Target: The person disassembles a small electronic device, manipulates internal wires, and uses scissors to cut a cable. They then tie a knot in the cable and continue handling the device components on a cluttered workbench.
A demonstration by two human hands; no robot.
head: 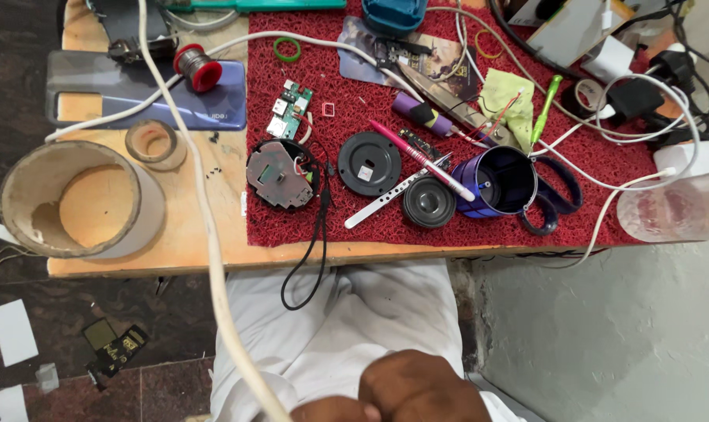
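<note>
Hands (405, 391) rest clasped in the lap; pink pen (421, 159) lies diagonally, tip lower-right.

The table (190, 250) is bare wood, matt and worn, under a red mat (605, 156) of rough, looped plastic fibre. On the mat, the blue speaker shell (501, 181) is glossy plastic, the black round cover (369, 162) is matt plastic, and the tweezers (378, 205) are bright smooth metal. The yellow-green cloth (507, 98) looks soft and crumpled. The phone back (147, 95) is smooth with a satin sheen. The wide roll (81, 199) looks like rough, dull cardboard. The white cable (206, 227) is smooth plastic, and the trousers (331, 328) are matt white cloth.
</note>
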